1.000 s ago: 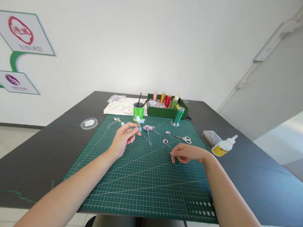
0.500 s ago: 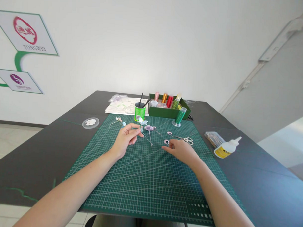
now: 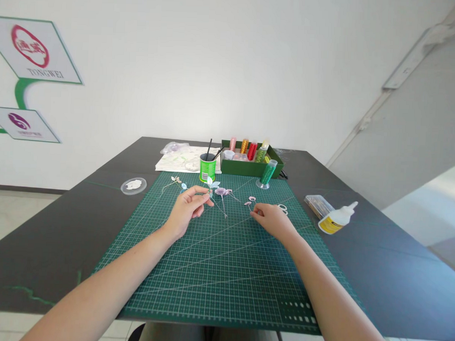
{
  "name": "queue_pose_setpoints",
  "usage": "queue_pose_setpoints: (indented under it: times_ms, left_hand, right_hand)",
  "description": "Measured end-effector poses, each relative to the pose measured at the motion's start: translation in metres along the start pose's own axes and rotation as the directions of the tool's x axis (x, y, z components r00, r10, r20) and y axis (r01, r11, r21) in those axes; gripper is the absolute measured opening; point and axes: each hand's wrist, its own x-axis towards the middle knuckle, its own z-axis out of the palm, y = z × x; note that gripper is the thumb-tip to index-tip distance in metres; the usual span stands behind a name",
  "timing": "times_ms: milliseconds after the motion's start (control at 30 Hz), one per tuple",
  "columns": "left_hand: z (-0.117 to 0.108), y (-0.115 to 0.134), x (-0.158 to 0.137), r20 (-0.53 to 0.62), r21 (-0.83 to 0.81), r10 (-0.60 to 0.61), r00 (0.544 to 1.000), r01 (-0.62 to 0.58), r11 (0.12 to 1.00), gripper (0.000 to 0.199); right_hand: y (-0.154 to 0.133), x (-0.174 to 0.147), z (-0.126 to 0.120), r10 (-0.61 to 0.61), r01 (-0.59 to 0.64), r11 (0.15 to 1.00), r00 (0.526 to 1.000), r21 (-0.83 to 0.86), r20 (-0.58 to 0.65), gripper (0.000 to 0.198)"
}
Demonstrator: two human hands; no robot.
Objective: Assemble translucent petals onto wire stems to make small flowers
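Between the thumb and fingers of my left hand (image 3: 191, 209) is a pale blue artificial flower (image 3: 211, 183), upright, its thin wire stem slanting down to the right. My right hand (image 3: 272, 219) is closed, fingertips pinching the wire of a small pink petal (image 3: 247, 203). Another pink petal (image 3: 252, 198) lies just beyond it. White-handled scissors (image 3: 283, 209) are partly hidden behind my right hand. A purple flower (image 3: 222, 191) on a wire stem rests between my hands. Past my left hand lie a pale blue piece (image 3: 183, 187) and a small pinkish-white sprig (image 3: 176, 179).
Beneath everything is a green cutting mat (image 3: 209, 279). Behind stand a green can (image 3: 207, 170) with dark sticks, a green box (image 3: 246, 168) of thread spools and a green spool (image 3: 268, 173). A glue bottle (image 3: 337, 219) and clear case (image 3: 318, 206) lie right, a round dish (image 3: 133, 186) left.
My right fingers have closed on the nearer pink petal's wire, and the petal has tilted and shifted away from me. The hand now covers more of the scissors. My left hand keeps its hold.
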Motion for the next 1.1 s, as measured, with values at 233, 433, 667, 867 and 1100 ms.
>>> queue_pose_setpoints:
  times_ms: [233, 433, 667, 867, 1100]
  left_hand:
    - [0.003, 0.001, -0.001, 0.003, -0.001, -0.021, 1.0, 0.021, 1.0, 0.019]
    - [0.003, 0.001, -0.001, 0.005, 0.004, -0.036, 0.999, 0.036, 0.999, 0.02]
    - [0.005, 0.003, -0.002, -0.002, 0.016, -0.053, 0.999, 0.053, 0.998, 0.021]
    - [0.005, 0.002, -0.002, -0.009, 0.028, -0.057, 0.998, 0.058, 0.998, 0.021]
    - [0.004, 0.002, -0.002, -0.007, 0.034, -0.06, 0.998, 0.06, 0.998, 0.021]
  right_hand:
    - [0.018, 0.013, 0.012, 0.061, -0.056, 0.989, 0.998, 0.136, -0.033, 0.022]
    - [0.018, 0.013, 0.014, 0.054, -0.054, 0.989, 0.999, 0.139, 0.001, 0.024]
    - [0.011, 0.006, 0.006, 0.114, -0.11, 0.993, 0.99, 0.049, -0.083, 0.021]
    - [0.005, 0.005, 0.008, -0.114, 0.12, 0.993, 0.959, 0.006, -0.259, 0.039]
    - [0.007, 0.008, 0.017, -0.19, 0.17, 0.98, 0.958, -0.107, -0.217, 0.038]
